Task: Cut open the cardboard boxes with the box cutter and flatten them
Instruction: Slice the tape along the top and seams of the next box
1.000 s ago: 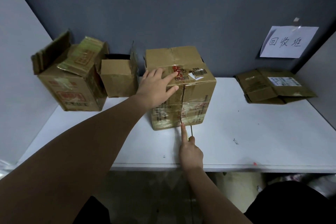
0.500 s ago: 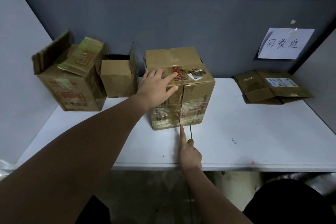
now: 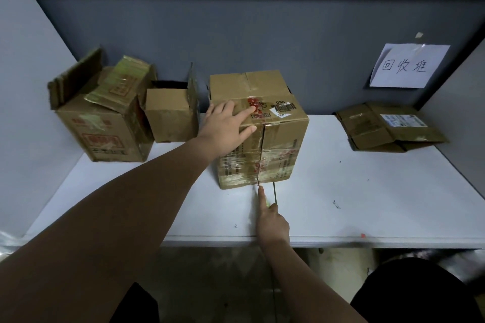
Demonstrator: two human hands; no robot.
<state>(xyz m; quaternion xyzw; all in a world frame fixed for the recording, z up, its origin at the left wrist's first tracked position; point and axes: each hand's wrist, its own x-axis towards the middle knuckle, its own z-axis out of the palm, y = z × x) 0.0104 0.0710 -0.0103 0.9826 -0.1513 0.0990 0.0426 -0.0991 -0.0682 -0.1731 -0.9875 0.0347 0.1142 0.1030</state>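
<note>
A taped brown cardboard box (image 3: 280, 144) stands in the middle of the white table (image 3: 367, 204), its front seam slit from top to bottom. My left hand (image 3: 227, 127) lies flat on the box's top front edge, fingers spread. My right hand (image 3: 271, 220) is below the box's front face, gripping a box cutter (image 3: 267, 202) that is mostly hidden in the fist. Its index finger points along the cutter toward the bottom of the seam.
Two opened boxes stand at the back left: a large one (image 3: 105, 123) with raised flaps and a smaller one (image 3: 170, 113). A flattened box (image 3: 388, 127) lies at the back right under a paper sign (image 3: 408, 65) on the grey wall.
My right hand has drawn slightly back from the bottom of the box's seam toward the table's front edge. My left hand has stayed on the box.
</note>
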